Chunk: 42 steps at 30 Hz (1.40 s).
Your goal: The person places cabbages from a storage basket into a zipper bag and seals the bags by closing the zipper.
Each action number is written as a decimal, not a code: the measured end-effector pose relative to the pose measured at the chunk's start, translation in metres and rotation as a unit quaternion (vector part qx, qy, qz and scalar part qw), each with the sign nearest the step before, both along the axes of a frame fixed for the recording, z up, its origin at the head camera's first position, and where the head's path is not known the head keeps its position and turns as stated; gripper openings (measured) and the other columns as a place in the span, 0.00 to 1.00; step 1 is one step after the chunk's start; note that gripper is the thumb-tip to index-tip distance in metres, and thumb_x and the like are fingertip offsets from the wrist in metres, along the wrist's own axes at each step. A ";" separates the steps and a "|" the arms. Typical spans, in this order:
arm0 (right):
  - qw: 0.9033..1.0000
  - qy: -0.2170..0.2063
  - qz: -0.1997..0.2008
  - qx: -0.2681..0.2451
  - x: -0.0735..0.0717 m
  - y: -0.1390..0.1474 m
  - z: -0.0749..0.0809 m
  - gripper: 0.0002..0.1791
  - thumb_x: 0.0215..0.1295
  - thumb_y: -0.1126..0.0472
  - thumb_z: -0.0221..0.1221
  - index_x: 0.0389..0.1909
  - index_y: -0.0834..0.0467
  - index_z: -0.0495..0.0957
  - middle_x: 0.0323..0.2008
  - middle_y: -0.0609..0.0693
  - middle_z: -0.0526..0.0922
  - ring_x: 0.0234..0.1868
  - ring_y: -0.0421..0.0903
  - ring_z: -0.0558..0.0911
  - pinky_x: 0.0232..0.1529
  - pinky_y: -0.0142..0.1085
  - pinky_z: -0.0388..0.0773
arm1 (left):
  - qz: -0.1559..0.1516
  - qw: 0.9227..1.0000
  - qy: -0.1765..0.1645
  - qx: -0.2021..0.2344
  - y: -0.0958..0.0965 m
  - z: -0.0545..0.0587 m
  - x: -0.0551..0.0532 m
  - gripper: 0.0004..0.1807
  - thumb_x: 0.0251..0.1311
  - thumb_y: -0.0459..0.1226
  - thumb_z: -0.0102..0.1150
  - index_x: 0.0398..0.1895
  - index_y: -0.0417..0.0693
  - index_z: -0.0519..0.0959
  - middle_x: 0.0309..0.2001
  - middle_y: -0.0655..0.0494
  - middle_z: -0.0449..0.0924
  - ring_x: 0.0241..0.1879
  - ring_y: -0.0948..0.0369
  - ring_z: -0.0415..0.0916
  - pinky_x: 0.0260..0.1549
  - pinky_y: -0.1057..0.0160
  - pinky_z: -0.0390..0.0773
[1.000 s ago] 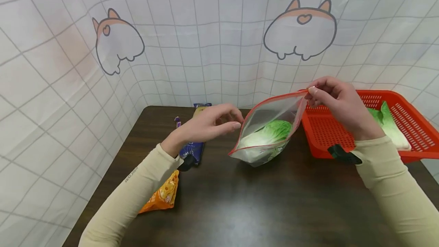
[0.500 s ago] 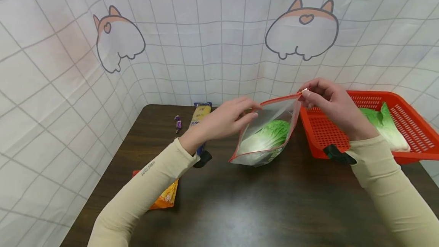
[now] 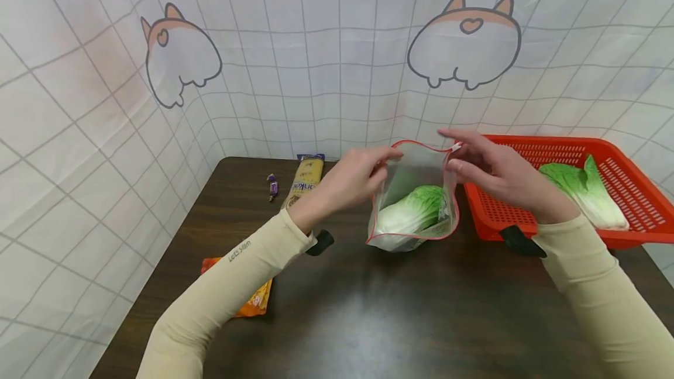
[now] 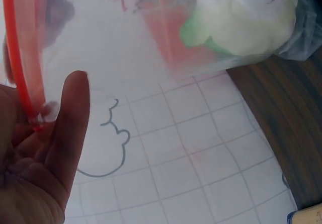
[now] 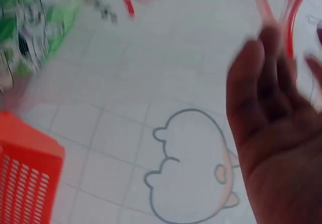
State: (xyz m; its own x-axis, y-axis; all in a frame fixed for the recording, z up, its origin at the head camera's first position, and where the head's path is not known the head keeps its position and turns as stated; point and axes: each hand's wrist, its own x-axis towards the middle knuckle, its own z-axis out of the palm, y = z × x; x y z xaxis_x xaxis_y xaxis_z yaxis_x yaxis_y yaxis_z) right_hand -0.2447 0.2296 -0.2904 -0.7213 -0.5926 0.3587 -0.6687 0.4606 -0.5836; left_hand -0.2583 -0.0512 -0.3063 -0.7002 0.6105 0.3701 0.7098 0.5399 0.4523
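While the left hand [image 3: 354, 175] pinches the red-zipped rim of a clear resealable bag [image 3: 413, 165] at ten o'clock, the right hand [image 3: 500, 174] meets the two o'clock corner, its fingers spread around the white slider [image 3: 456, 147]. Inside the gaping bag lies a napa cabbage [image 3: 411, 212]. At three o'clock from it, a red basket [image 3: 500, 206] bears a second cabbage [image 3: 592, 197]. Toward nine o'clock on the dark counter [image 3: 358, 309] lie a yellow-and-blue packet [image 3: 306, 175] and a purple-wrapped sweet [image 3: 272, 188]; toward eight, an orange snack packet [image 3: 259, 300].
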 end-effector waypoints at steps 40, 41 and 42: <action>0.977 0.192 -0.087 -0.023 0.005 -0.025 -0.027 0.17 0.63 0.73 0.60 0.52 0.59 0.82 0.32 0.48 0.84 0.28 0.39 0.75 0.28 0.26 0.68 | 0.093 0.975 0.204 -0.008 0.012 0.027 0.024 0.17 0.64 0.27 0.49 0.52 0.42 0.81 0.50 0.51 0.83 0.25 0.61 0.77 0.18 0.67 0.71; 0.980 0.172 -0.097 -0.015 0.002 -0.027 -0.030 0.16 0.65 0.72 0.59 0.52 0.60 0.82 0.32 0.49 0.84 0.27 0.39 0.75 0.27 0.28 0.68 | 0.094 0.971 0.220 -0.019 0.012 0.024 0.023 0.16 0.64 0.27 0.49 0.51 0.42 0.82 0.49 0.51 0.83 0.28 0.60 0.80 0.20 0.66 0.74; 0.984 0.144 -0.102 0.002 0.000 -0.028 -0.034 0.15 0.67 0.71 0.58 0.52 0.60 0.81 0.34 0.49 0.85 0.26 0.40 0.76 0.26 0.29 0.68 | 0.094 0.969 0.226 -0.036 0.012 0.020 0.021 0.15 0.64 0.27 0.50 0.50 0.42 0.82 0.49 0.51 0.82 0.31 0.59 0.82 0.22 0.65 0.76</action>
State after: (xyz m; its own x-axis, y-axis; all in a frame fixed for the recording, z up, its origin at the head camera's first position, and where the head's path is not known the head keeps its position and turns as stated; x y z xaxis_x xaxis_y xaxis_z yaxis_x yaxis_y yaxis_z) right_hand -0.2450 0.2015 -0.3248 -0.6944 -0.4472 0.5638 -0.6992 0.6045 -0.3818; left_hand -0.2372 -0.0391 -0.2864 -0.5776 0.5237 0.6262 0.7127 0.6976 0.0740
